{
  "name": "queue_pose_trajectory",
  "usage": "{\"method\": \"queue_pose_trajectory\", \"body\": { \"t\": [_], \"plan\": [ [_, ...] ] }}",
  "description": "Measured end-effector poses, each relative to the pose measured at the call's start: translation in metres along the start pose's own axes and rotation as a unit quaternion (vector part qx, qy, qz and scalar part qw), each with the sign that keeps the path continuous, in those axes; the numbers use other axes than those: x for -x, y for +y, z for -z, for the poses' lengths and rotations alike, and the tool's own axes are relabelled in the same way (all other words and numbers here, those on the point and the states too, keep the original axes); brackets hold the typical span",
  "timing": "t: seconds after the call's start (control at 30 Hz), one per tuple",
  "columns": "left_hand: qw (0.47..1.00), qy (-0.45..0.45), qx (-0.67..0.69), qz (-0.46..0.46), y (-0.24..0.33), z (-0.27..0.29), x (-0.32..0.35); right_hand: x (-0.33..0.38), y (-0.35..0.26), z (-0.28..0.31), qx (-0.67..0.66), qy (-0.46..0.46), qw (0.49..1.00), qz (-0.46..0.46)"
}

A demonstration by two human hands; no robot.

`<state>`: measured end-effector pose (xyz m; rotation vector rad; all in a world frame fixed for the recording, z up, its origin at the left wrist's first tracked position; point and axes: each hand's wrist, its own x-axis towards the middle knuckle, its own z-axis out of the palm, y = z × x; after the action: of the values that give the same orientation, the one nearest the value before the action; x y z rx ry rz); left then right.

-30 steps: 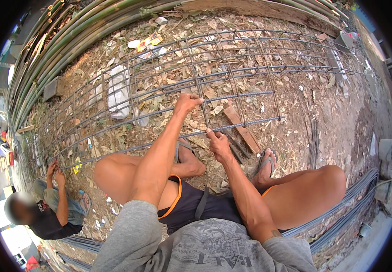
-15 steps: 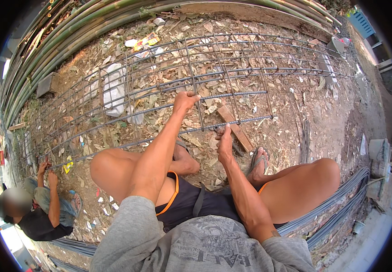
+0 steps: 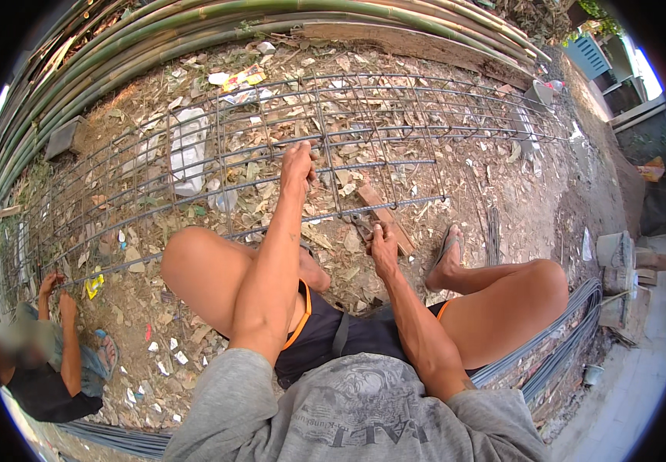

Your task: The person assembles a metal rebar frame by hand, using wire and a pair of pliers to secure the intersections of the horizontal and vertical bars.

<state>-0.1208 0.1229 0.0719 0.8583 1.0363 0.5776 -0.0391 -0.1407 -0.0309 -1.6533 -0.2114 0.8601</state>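
Observation:
A long rebar cage (image 3: 363,205) of ribbed bars and square stirrups lies across the ground before me. My left hand (image 3: 298,165) is closed, its curled fingers at one of the cage's upper long bars; what is inside them is hidden. Just below the nearest bar, close to its right end, my right hand (image 3: 383,248) is closed on a dark metal tool (image 3: 361,229), which I see only in part. The tool points up toward a stirrup corner. A reddish-brown wood plank (image 3: 394,227) lies on the ground behind that hand.
At the left a co-worker's hands (image 3: 60,289) are at the cage's far left end. Bamboo poles (image 3: 217,19) line the back. Bundled steel rods (image 3: 571,327) lie at the right by concrete blocks (image 3: 616,266). Leaves and scraps cover the ground; a white sack (image 3: 189,154) lies under the cage.
My left hand has moved from a stirrup by the middle bar up to the upper bar. My right hand has drawn down, away from the nearest bar. The view has shifted slightly.

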Motion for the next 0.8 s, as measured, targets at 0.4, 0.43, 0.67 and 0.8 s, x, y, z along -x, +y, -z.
{"method": "queue_pose_trajectory", "body": {
  "t": [0.4,0.43,0.67,0.8],
  "plan": [
    [0.998,-0.057,0.005,-0.024,0.023,0.002,0.022,-0.020,0.049,0.036,-0.047,0.081,0.979,-0.180],
    [0.995,-0.090,-0.010,-0.032,0.021,-0.014,0.031,-0.024,0.058,0.053,-0.050,0.086,0.978,-0.182],
    [0.995,-0.044,-0.074,0.058,-0.057,0.001,0.098,0.024,-0.082,0.015,0.172,-0.010,0.980,0.100],
    [0.987,-0.070,-0.078,0.124,-0.101,-0.019,0.118,0.043,-0.105,0.016,0.215,-0.122,0.960,0.133]
  ]
}}
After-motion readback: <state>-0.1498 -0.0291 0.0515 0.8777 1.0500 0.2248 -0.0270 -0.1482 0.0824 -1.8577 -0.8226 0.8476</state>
